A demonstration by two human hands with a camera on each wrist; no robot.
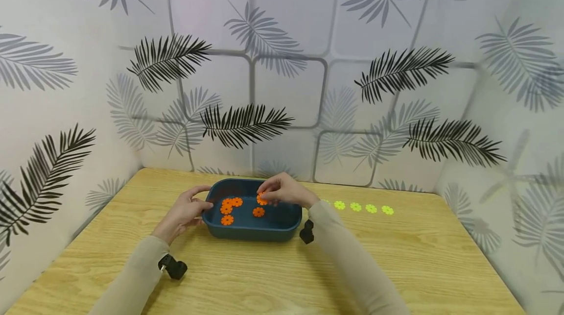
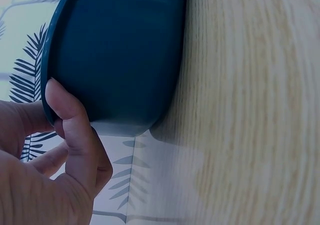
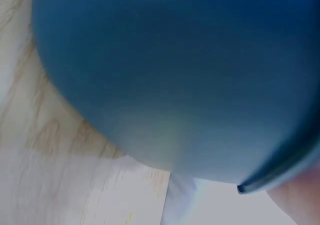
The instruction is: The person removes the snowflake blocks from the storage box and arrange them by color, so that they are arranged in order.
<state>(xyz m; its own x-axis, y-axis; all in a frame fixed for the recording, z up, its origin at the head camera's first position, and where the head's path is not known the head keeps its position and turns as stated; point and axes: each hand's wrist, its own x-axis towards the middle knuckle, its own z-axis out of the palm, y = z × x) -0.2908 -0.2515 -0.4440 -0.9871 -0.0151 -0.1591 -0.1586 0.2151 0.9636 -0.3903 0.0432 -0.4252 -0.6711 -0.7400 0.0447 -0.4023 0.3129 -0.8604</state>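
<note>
Right hand (image 1: 285, 191) pinches orange flower-shaped disc (image 1: 262, 199) over dark-blue rounded-rectangular tray (image 1: 253, 234)

The left hand (image 1: 184, 212) grips the tray's rim, thumb inside. Another orange disc (image 1: 258, 212) lies just below the right fingertips; others (image 1: 226, 220) cluster beside the left thumb. Right of the right fingers, lime-yellow flower-shaped discs (image 1: 355, 206) line the wood-grained table (image 1: 246, 276).

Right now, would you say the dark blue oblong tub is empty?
Not empty: several orange flower-shaped pieces lie inside the tub.
</note>
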